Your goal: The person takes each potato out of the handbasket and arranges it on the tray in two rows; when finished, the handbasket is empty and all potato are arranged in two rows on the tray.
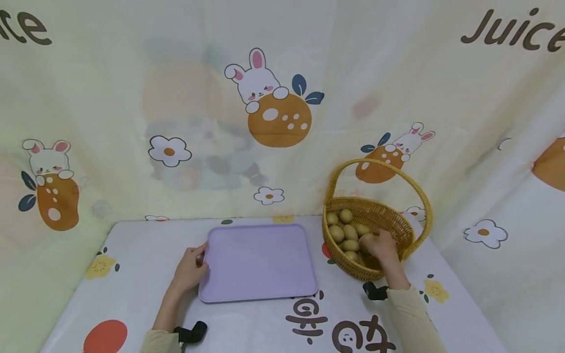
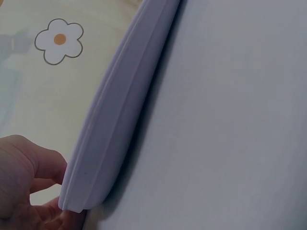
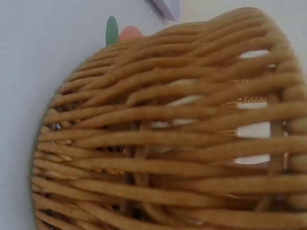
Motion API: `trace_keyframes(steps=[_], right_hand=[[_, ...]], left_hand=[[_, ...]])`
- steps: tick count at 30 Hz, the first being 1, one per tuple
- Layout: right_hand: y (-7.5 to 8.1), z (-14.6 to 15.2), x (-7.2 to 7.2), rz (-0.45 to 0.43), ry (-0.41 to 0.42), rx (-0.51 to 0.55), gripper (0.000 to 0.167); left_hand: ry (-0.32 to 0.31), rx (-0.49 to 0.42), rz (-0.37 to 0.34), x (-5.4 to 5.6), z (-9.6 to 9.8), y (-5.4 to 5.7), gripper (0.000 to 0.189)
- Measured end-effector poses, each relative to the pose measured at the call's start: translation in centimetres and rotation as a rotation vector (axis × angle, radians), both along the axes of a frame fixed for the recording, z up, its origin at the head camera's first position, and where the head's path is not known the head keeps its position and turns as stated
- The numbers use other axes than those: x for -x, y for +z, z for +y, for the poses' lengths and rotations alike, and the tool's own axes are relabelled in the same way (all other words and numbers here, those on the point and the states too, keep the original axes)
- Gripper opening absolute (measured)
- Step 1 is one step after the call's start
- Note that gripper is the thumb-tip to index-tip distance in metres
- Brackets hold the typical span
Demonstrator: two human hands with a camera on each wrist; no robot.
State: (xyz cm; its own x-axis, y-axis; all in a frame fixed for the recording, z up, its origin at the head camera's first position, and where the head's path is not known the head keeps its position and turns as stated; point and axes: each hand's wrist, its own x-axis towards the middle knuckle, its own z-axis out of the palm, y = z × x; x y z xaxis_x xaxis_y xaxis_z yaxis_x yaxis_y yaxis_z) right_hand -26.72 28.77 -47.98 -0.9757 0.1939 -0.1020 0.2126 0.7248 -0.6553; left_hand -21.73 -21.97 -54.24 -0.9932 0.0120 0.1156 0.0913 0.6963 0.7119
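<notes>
Left hand (image 1: 191, 268), fingers clamped on the tray (image 1: 259, 264), seemingly steadies it; right hand (image 1: 384, 247) pinches a fruit (image 1: 363, 242) in the basket (image 1: 377, 210).

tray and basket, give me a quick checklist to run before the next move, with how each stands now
1. Tray held: ok, the left hand grips its left edge.
2. Basket apart from tray: ok, tablecloth shows between them.
3. Right hand inside basket: ok, it is at the brownish oval pieces.
4. Secure grip on one piece: cannot tell, the fingertips are hidden.
5. Basket steadied by left hand: not ok, that hand is at the tray.
</notes>
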Motion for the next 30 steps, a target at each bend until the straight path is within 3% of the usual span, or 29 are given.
trace_keyframes(steps=[5,10,15,22,30], right_hand=[[-0.2,0.3,-0.2,-0.024,-0.019,0.090,0.067],[0.0,0.2,-0.2,0.024,-0.013,0.120,0.063],[1.2,-0.4,-0.4,0.070,-0.016,0.210,0.056],[2.9,-2.9,-0.4,0.074,0.014,0.346,0.060],[3.4,-6.7,0.1,0.055,0.046,0.433,0.062]], left_hand=[[-0.004,-0.009,-0.002,0.2,0.0,-0.4,0.062],[0.009,-0.005,0.006,0.1,-0.2,-0.4,0.061],[0.017,-0.012,0.018,-0.1,-0.4,-0.3,0.061],[0.019,-0.007,0.046,0.0,-0.6,-0.3,0.059],[0.005,-0.021,0.041,0.4,-0.3,-0.7,0.058]])
